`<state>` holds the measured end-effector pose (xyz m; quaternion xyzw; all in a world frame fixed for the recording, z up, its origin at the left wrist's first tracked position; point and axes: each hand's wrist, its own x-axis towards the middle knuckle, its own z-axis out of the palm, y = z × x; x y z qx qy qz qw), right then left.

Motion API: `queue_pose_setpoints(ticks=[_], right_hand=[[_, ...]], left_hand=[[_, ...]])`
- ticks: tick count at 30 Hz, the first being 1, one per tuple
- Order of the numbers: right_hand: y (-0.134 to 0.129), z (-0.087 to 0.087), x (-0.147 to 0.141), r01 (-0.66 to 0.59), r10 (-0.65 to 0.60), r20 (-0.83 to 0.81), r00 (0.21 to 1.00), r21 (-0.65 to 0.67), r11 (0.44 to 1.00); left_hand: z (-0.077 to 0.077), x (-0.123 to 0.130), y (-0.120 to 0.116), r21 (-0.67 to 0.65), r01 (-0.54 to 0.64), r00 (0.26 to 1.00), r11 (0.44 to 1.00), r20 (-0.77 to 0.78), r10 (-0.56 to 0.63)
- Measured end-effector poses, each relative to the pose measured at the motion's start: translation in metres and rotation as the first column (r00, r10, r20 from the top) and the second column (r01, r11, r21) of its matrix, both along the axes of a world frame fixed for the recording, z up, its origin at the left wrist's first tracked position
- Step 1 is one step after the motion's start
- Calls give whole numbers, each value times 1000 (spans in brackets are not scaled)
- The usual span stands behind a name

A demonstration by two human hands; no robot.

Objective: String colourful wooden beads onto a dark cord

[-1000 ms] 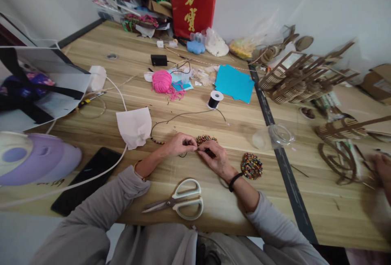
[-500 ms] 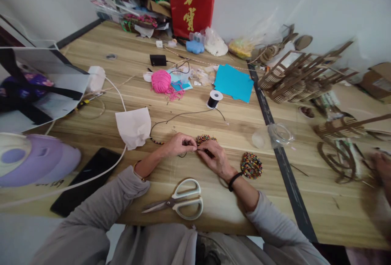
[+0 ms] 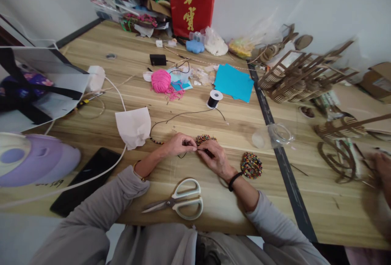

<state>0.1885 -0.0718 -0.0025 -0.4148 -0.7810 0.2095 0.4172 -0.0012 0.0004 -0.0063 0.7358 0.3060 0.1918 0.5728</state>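
Two hands: I've got them meeting above the worktop [image 3: 195, 171], nearer its front edge than its back.
Left hand [image 3: 180, 143]: fingertips pinched narrow; whatever sits between them is too small for me to make out.
Right hand [image 3: 217, 158]: pinched narrow as well, right up by the left fingertips, and again I can't tell on what.
Black cord [image 3: 179, 114]: curving from the spool [image 3: 214, 100] mid-worktop round to a row of beads [image 3: 157, 141] by the left wrist.
Bead piles: one pile [image 3: 206, 138] peeks out behind the right hand, another pile [image 3: 251, 165] lies beside the right wrist.
Scissors [image 3: 170, 203]: flat near the front edge, tips pointing left.
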Motion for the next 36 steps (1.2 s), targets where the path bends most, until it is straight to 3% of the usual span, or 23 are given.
queue_pose_setpoints(ticks=[13, 36], right_hand=[[-1, 0, 0, 63, -63, 21, 998, 0, 998], [0, 3, -1, -12, 12, -34, 999, -11, 1000]], left_hand=[[-2, -2, 1, -1, 8, 1000, 1000, 13, -8], [0, 0, 1, 3, 7, 1000, 1000, 9, -7]])
